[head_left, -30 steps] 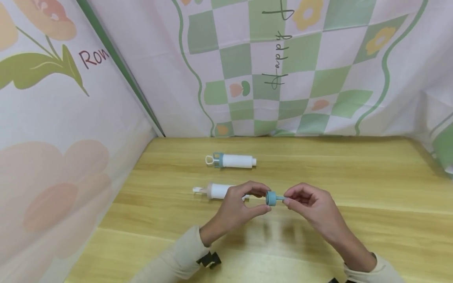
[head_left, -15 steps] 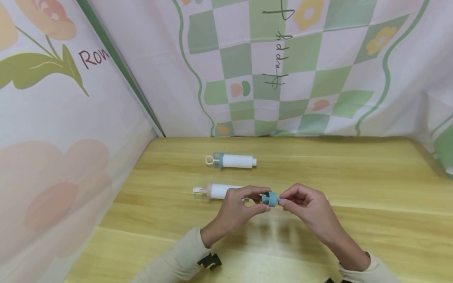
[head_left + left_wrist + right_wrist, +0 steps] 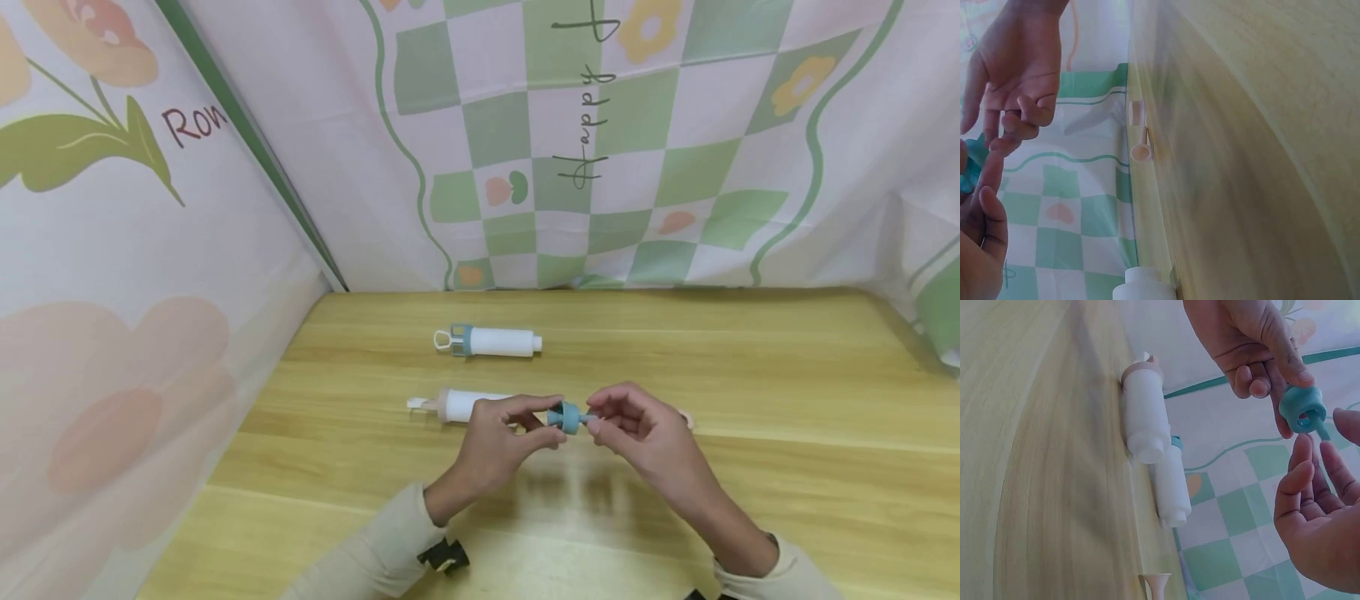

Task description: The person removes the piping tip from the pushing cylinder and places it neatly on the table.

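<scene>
In the head view my left hand (image 3: 498,437) pinches a teal ring-shaped cap (image 3: 571,418) between thumb and fingers. A teal funnel-like piece (image 3: 554,419) runs through the cap, flared end to the left and thin stem to the right. My right hand (image 3: 648,433) is at that stem; a fingertip touches it in the right wrist view, while the thumb stands apart. Behind my left hand lies a white cylinder with a pale pink collar (image 3: 457,406), partly hidden. Farther back lies a white cylinder with a teal collar and ring handle (image 3: 502,342).
On the wooden table (image 3: 825,367), a pale pink ring (image 3: 1137,113) and a pale pink funnel-like piece (image 3: 1141,152) lie close together. Printed cloth (image 3: 360,150) hangs along the back and left edges.
The teal pieces and both hands have shifted slightly left. The funnel's flared end now shows left of the cap. My right fingers have loosened around the stem, and a pink piece shows behind that hand.
</scene>
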`<state>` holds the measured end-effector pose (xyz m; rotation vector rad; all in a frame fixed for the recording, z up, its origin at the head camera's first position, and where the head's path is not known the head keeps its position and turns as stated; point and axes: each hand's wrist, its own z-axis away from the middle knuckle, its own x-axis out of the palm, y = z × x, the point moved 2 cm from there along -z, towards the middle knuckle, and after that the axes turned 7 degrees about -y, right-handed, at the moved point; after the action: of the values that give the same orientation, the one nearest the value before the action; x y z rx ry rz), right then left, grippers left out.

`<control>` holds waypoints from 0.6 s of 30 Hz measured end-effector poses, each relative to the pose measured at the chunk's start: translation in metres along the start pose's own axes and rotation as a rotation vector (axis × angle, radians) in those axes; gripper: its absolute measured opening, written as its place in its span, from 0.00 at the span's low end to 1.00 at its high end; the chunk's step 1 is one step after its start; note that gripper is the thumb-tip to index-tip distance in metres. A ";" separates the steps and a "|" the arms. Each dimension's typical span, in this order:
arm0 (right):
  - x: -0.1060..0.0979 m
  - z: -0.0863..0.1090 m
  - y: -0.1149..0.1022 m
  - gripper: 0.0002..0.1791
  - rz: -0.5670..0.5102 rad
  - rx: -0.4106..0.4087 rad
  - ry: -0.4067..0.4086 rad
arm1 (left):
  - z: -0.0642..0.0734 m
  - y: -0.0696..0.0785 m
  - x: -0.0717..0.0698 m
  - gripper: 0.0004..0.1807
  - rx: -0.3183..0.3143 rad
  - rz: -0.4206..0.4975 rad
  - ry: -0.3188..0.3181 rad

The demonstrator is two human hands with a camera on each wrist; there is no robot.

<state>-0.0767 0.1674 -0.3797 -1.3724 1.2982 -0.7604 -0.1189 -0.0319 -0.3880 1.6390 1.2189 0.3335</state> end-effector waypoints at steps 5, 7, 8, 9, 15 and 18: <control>0.003 -0.001 -0.001 0.13 0.010 0.011 0.003 | 0.000 -0.002 0.000 0.18 0.018 0.008 0.013; 0.005 -0.001 -0.002 0.14 0.014 0.021 -0.005 | 0.001 -0.002 0.000 0.18 0.025 0.005 0.019; 0.005 -0.001 -0.002 0.14 0.018 0.025 -0.009 | 0.001 -0.002 0.000 0.18 0.027 0.004 0.021; 0.006 -0.001 -0.002 0.14 0.021 0.027 -0.011 | 0.001 -0.002 0.000 0.18 0.029 0.005 0.024; 0.009 -0.003 0.000 0.14 0.015 0.031 -0.021 | 0.001 0.000 0.001 0.18 0.027 0.019 0.037; 0.011 -0.003 0.000 0.13 0.012 0.040 -0.024 | 0.002 -0.001 0.001 0.18 0.023 0.024 0.036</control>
<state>-0.0777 0.1560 -0.3814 -1.3366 1.2650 -0.7558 -0.1174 -0.0318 -0.3897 1.6749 1.2352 0.3661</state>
